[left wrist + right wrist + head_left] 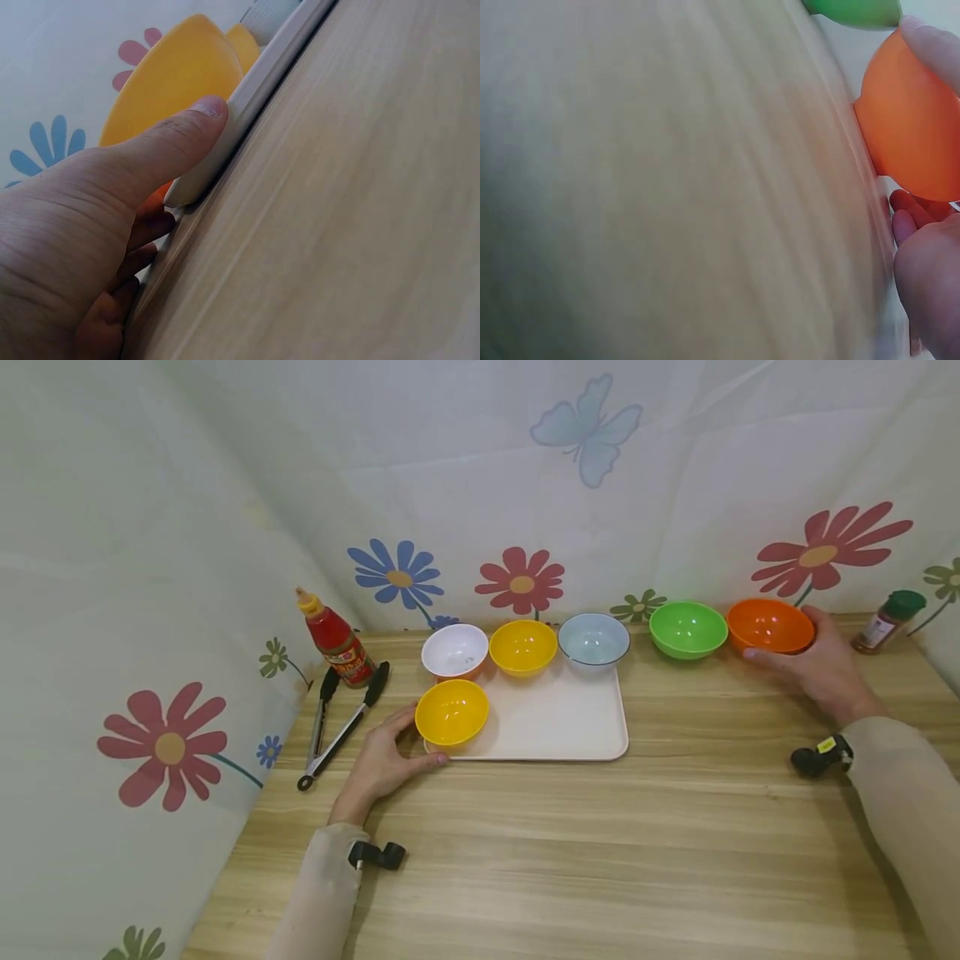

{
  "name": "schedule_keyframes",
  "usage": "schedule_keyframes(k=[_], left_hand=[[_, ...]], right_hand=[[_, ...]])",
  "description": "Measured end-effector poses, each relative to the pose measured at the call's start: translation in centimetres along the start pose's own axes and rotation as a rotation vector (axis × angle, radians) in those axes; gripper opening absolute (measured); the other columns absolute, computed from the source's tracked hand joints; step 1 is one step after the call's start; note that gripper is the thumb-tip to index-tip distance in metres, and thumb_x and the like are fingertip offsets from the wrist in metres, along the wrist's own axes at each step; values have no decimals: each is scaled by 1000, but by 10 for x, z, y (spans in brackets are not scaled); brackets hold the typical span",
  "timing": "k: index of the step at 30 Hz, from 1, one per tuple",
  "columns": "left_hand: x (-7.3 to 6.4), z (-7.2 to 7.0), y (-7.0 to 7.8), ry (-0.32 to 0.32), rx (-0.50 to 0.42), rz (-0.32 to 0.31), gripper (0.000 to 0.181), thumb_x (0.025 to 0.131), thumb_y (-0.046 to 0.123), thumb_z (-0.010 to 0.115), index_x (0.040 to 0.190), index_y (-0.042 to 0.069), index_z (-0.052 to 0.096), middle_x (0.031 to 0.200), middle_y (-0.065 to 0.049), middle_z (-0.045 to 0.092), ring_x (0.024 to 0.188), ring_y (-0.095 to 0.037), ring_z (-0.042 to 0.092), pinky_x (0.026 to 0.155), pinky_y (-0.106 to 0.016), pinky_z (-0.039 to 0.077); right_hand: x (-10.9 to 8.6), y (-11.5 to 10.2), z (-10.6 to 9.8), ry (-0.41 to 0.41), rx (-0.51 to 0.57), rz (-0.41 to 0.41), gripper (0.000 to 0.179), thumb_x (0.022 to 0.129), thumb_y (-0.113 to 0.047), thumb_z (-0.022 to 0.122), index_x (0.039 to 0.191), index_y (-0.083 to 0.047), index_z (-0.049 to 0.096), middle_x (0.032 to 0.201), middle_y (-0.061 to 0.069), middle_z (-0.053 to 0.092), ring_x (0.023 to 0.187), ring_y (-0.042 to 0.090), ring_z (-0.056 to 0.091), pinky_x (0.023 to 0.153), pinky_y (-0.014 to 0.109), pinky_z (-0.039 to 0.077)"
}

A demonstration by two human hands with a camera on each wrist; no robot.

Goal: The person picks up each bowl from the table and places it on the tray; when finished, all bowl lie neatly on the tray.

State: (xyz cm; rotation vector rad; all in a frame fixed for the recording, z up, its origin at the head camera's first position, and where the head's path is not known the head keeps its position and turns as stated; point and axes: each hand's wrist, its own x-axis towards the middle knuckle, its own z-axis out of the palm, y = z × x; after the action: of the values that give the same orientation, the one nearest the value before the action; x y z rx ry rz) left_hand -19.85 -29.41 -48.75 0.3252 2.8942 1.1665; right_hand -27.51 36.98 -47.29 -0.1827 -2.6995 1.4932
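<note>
In the head view my left hand [382, 760] lies beside a yellow bowl [452, 712] on the front left corner of a white tray [555, 727]. Its thumb [180, 139] stretches along the tray's front edge, while the other fingers are loosely bent at the tray's left side. My right hand [825, 668] holds an orange bowl [771, 625] from its right, thumb at the near side and fingers partly hidden behind. A green bowl [687, 631] stands directly left of it. Along the tray's back are a white bowl [454, 650], another yellow bowl [523, 647] and a pale blue bowl [594, 641].
Left of the tray lie black-handled tongs [341, 735], spread apart, by a red sauce bottle [337, 643]. A green-capped spice jar [888, 622] stands at the far right. The wooden table [570, 852] meets a flowered cloth [465, 493] at the back.
</note>
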Motion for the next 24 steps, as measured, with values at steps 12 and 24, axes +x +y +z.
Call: schedule_keyframes(k=[12,24], left_hand=[[-1,0,0,-1,-5,-2,105,79,66,96,166,24,54,174,-2,48,163,-32,42,137,-60,29],[0,0,-1,1,1,3,105,79,66,96,166,25,54,174,-1,48,163,-33,42,136,-61,29]], right_hand=[[-1,-1,0,39,8,25,121,100,-60,78,179,-9,0,183,28,11,162,56,23,135,71,20],[-9,-5,-6,85,59,37,113,101,-60,76,180,-23,2,186,19,9,167,49,19,138,64,19]])
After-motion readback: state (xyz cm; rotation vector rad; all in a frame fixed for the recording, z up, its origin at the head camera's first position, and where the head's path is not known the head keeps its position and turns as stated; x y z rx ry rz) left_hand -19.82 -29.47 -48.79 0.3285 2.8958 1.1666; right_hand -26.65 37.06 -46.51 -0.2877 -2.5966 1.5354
